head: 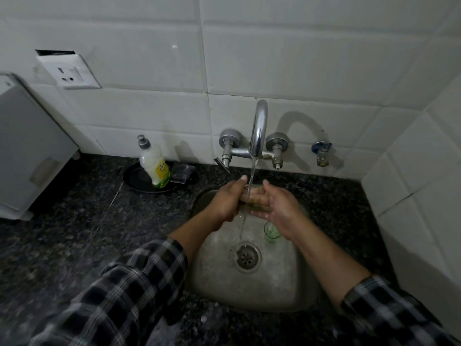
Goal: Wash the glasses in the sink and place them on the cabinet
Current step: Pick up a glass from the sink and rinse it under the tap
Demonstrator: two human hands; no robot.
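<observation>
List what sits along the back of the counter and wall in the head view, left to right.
White appliance → wall socket → soap bottle on a black dish → dark scrub pad → tap → small blue-handled valve.

My sleeves (139, 278) are a dark plaid crossed with pale grey lines. The countertop (74, 233) around my arms is black granite speckled grey. The sink (274, 283) is dull silver steel, mottled with stains. A small glass (271, 232) in it is tinted green. The faucet (258, 128) shines chrome. The soap bottle (154, 168) is milky white with a yellow label and grey cap. The wall tiles (299, 58) are white.
</observation>
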